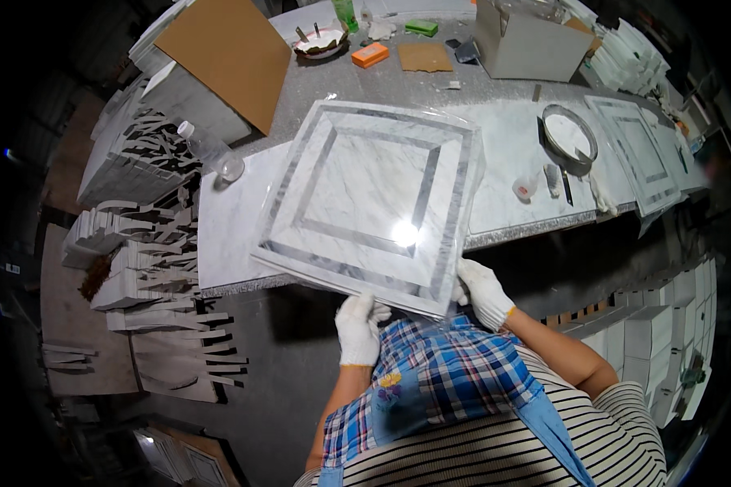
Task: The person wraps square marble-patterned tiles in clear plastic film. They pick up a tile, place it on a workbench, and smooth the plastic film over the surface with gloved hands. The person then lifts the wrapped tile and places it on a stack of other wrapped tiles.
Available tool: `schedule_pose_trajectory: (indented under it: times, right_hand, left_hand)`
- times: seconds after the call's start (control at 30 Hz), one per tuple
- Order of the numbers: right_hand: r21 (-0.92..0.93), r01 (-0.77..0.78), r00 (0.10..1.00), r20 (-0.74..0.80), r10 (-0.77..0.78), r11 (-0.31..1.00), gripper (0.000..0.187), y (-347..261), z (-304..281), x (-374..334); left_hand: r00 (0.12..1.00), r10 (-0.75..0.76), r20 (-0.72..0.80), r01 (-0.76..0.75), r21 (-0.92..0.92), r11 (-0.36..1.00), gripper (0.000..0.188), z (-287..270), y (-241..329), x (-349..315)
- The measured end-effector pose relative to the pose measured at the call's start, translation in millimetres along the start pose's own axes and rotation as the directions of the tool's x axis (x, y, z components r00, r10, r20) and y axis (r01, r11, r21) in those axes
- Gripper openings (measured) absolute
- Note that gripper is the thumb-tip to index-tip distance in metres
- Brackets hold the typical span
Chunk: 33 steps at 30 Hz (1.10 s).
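Both gloved hands are on the big square marble tile panel (369,199) at centre frame: the left hand (357,329) grips its near edge from below, the right hand (485,292) clamps the near right corner. The panel is white with grey inlaid bands, wrapped in glossy clear film, and tilted up off the workbench (503,191), its far edge over the white slab.

Packages now: a brown cardboard sheet (227,57) leans at upper left, a grey-white carton (528,40) sits open at top right, a small orange box (370,54) and a green block (421,27) lie at the top centre. A clear plastic bottle (211,150) lies on its side left of the panel.

Edges: the bench's rough granite lip runs just under the panel's near corner. A second banded panel (638,150) lies at right, beside a round metal pan (570,138). Stacks of cut stone strips (138,243) crowd the left; white blocks (650,325) are piled lower right. Dark floor shows below the bench.
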State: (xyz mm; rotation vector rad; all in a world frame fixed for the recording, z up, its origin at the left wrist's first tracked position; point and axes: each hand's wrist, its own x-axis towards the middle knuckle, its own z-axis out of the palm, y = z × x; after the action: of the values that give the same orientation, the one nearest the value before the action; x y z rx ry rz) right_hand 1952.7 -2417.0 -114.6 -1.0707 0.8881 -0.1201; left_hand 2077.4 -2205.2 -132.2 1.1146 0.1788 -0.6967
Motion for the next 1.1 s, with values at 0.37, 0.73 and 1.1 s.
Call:
schedule_pose_trajectory:
  times: [0.37, 0.73, 1.1]
  right_hand:
    - [-0.109, -0.122, 0.953, 0.264, 0.147, 0.987, 0.034, -14, 38, -2]
    - [-0.02, -0.056, 0.988, 0.142, 0.058, 0.998, 0.039, -12, -1, 16]
    - [-0.013, -0.082, 0.975, 0.204, 0.083, 0.997, 0.032, 0, 2, 10]
  left_hand:
    - [0.996, -0.047, -0.073, 0.042, -0.064, 0.997, 0.014, -48, 40, 44]
    - [0.983, -0.034, -0.178, 0.022, -0.069, 0.997, 0.01, -34, 44, 38]
    - [0.983, -0.027, -0.181, 0.026, -0.007, 1.0, 0.014, -31, 48, 35]
